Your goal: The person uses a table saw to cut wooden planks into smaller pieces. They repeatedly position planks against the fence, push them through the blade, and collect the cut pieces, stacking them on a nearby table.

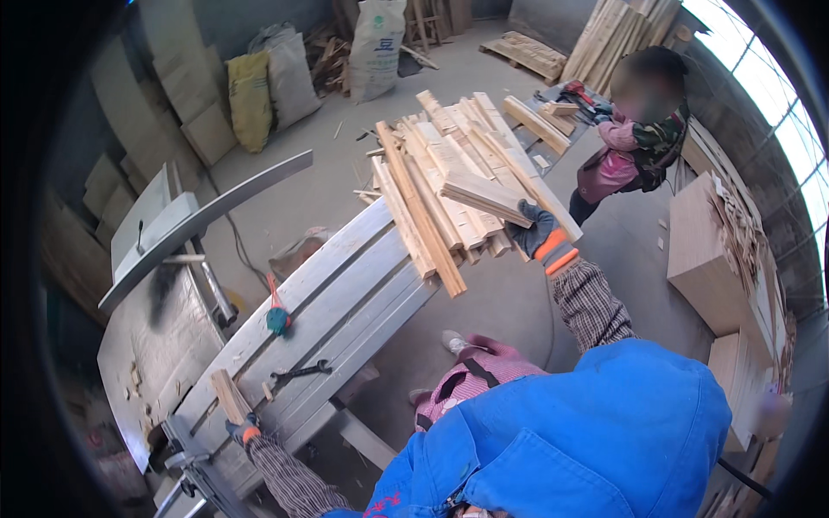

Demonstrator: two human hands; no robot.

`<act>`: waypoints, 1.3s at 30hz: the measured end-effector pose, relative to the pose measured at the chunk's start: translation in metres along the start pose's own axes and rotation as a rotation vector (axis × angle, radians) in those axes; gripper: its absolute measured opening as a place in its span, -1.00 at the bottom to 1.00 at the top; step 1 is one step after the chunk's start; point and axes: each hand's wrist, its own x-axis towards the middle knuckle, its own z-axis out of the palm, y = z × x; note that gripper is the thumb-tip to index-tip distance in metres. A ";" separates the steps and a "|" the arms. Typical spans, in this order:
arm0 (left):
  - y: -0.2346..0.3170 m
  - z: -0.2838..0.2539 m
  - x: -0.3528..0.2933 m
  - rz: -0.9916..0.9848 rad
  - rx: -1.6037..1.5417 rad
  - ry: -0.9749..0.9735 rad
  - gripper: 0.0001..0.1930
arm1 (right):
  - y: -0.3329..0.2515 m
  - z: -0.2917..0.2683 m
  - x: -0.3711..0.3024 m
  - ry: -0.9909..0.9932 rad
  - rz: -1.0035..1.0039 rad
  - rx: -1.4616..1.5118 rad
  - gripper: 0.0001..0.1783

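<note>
My right hand (pixel 537 230), in a dark glove with an orange cuff, is closed on the near end of a few short wooden strips (pixel 484 195). They lie over a pile of wooden strips (pixel 413 200) heaped at the far end of a slatted metal table (pixel 341 259). Low on the left, my left hand (pixel 243 429), gloved alike, grips the near end of a short wood block (pixel 229 395) resting on the table. Beside that block are a small wood offcut (pixel 267 391) and a dark wrench (pixel 300 372). A green-and-red tape measure (pixel 277 319) sits further up the slats.
A long grey machine guard (pixel 207 229) spans the left side, above a metal machine top (pixel 164 345). Another person (pixel 643 129) stands at the far right near a low bench with tools. Wood stacks (pixel 704 242) line the right; filled sacks (pixel 376 52) stand at the back.
</note>
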 end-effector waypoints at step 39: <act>0.571 0.300 -0.682 0.899 -0.370 -0.697 -0.18 | -0.445 -0.291 -0.025 0.381 -0.526 -0.030 -0.58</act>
